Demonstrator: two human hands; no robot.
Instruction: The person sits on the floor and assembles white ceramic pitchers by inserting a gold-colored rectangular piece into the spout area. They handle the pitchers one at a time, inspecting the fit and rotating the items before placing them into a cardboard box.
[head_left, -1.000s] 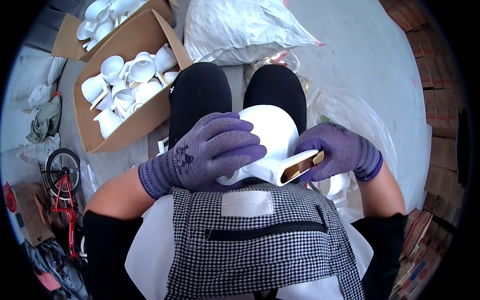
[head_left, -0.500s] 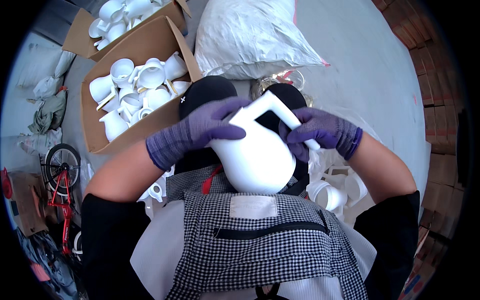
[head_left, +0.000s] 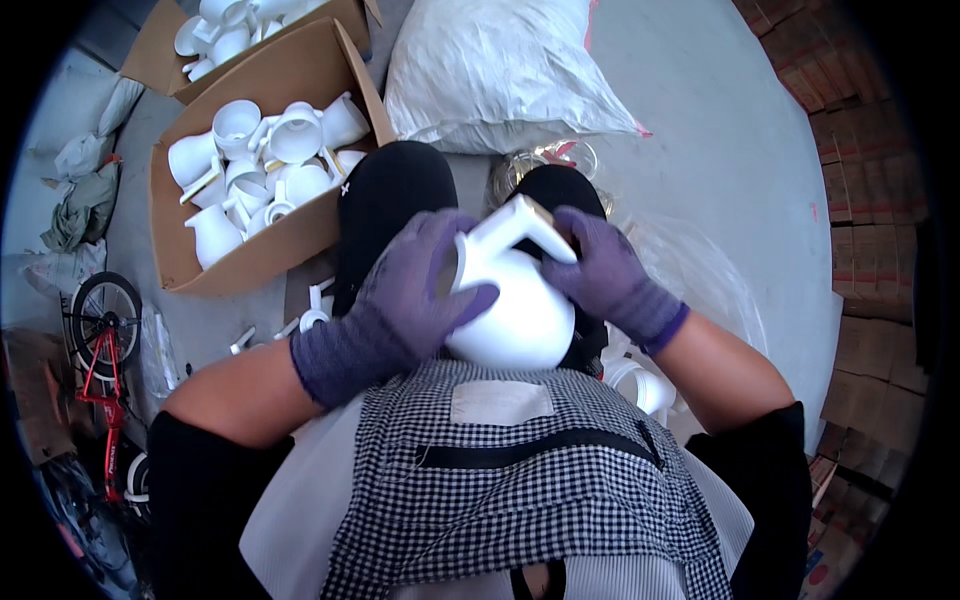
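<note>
A white plastic jug [head_left: 522, 318] with an angular handle lies tilted over my lap. Around its rim and side wraps my left hand [head_left: 405, 290], in a purple glove, with the thumb pressed on the body. My right hand [head_left: 612, 268], gloved the same way, closes on the handle side, fingers at the handle's outer corner and thumb low near the body. A tan strip [head_left: 540, 210] shows along the top of the handle. My fingers hide part of the rim and the handle's end, and there is slight motion blur.
At the left, a cardboard box [head_left: 250, 272] holds several white jugs, with another filled box [head_left: 150, 55] behind it. A large white sack [head_left: 490, 75] lies ahead. White cups [head_left: 640, 385] and clear plastic film [head_left: 700, 280] are at my right. A red bicycle [head_left: 112, 410] stands far left.
The jug has turned in my hands, bringing the handle's tan strip into sight. My right hand has moved up and left along the handle; the left hand wraps farther over the body.
</note>
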